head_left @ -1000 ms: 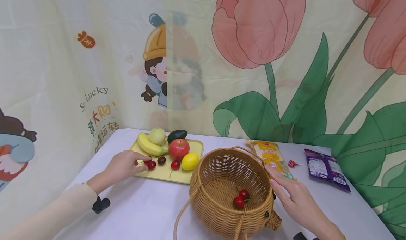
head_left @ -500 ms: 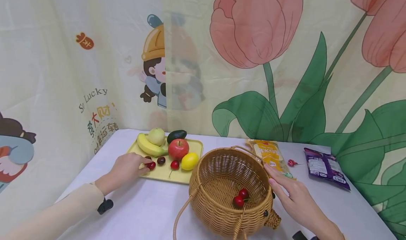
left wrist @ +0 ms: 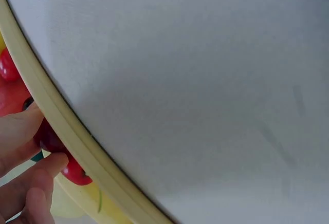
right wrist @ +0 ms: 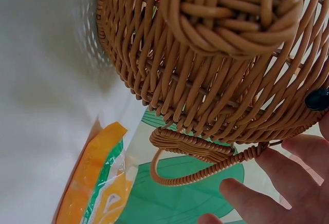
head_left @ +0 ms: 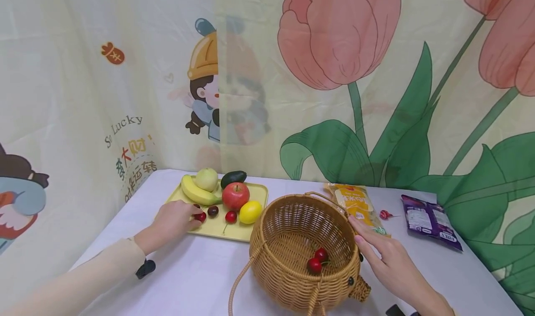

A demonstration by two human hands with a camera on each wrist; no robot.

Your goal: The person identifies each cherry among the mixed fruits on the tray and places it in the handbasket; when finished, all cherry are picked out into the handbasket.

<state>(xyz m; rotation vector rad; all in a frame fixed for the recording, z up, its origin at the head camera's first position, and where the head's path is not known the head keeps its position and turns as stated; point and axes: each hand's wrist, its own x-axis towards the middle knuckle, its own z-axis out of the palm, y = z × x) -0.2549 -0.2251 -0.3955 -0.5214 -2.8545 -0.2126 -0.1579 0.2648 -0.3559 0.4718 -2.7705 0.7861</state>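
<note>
At the near left edge of the yellow tray (head_left: pixel 215 231), my left hand (head_left: pixel 174 219) pinches a dark red cherry (left wrist: pixel 50 137) between thumb and fingertip. A brighter red cherry (left wrist: pixel 76 173) lies right beside those fingers. On the tray, another dark cherry (head_left: pixel 213 211) and a red one with a stem (head_left: pixel 231 217) lie to the right of this hand. My right hand (head_left: pixel 390 260) rests with straightened fingers on the right rim of a brown wicker basket (head_left: pixel 280 279). Two red cherries (head_left: pixel 314 266) lie inside the basket.
The tray also holds a banana (head_left: pixel 196 193), a pale green round fruit (head_left: pixel 206 179), an avocado (head_left: pixel 234 178), an apple (head_left: pixel 236 196) and a lemon (head_left: pixel 251 212). Behind the basket lie an orange snack bag (head_left: pixel 355 202), a lollipop (head_left: pixel 385 215) and a purple bag (head_left: pixel 430 223).
My left hand has shifted slightly right over the tray's left edge, and its fingers have closed in on the cherries there. The right hand and basket stay put.
</note>
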